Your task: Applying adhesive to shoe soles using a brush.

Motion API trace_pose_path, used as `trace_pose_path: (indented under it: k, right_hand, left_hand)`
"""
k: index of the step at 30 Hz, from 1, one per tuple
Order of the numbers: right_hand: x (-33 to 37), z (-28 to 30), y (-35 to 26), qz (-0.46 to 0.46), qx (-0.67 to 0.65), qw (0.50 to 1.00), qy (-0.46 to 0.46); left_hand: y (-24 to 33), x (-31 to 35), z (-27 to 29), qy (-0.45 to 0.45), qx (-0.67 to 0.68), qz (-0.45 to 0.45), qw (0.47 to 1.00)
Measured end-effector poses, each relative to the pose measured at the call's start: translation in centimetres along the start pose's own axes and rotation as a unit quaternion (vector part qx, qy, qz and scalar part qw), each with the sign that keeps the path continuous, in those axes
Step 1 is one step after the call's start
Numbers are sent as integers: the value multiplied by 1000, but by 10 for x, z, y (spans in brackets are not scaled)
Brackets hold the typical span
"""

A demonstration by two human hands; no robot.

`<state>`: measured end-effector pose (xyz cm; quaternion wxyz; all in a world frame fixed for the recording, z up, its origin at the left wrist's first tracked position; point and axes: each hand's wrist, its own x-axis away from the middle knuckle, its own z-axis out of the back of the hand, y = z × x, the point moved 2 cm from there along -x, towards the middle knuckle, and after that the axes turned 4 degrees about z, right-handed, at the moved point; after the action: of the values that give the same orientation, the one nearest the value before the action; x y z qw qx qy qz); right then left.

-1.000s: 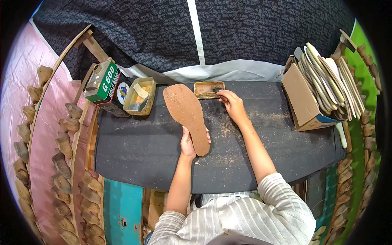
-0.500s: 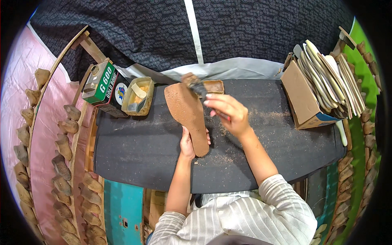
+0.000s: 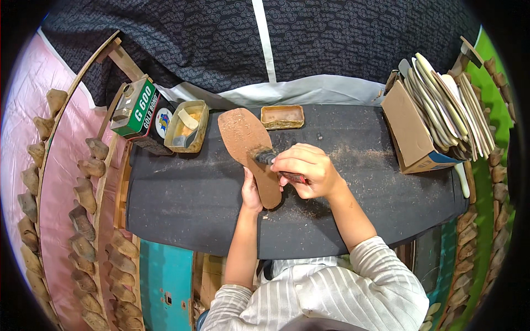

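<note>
A brown shoe sole (image 3: 242, 131) is held above the dark table with its wide end pointing away from me. My left hand (image 3: 251, 192) grips its narrow end, thumb along the left edge and fingertips showing at the right. In my right hand (image 3: 309, 171) is a dark brush (image 3: 264, 156) with a red-tipped handle. The brush's bristle end meets the sole's surface near its middle. Small pale specks dot the upper part of the sole. Beyond it lies a shallow rectangular tray (image 3: 266, 117) with brownish contents.
A green-and-black can (image 3: 136, 118) and a tub (image 3: 203, 131) with pale tools stand at the left. Pale sole-shaped pieces fill a cardboard box (image 3: 406, 135) at the right. Crumbs litter the dark tabletop (image 3: 182, 204). Racks of wooden shoe lasts (image 3: 84, 248) flank both sides.
My right hand has brought the brush down and toward me, from the sole's upper right edge onto its middle. The tray is now uncovered. The sole has shifted slightly left.
</note>
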<state>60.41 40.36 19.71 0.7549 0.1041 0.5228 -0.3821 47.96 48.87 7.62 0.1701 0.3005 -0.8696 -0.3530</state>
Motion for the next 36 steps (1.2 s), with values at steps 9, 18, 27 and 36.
trace_pose_path:
  k: [9,18,27,36]
  right_hand:
    - [-8,-3,-2,17,84,995,42]
    - [-5,6,-3,-21,10,998,62]
    - [-5,-11,-3,-34,27,999,-26]
    - [-6,-9,-2,-101,103,988,49]
  left_hand:
    - [-11,0,5,-90,-41,18,995]
    - [-9,1,0,-45,-27,8,999]
    - [-1,7,-17,38,17,2,999]
    - [-10,0,6,-74,-24,19,997]
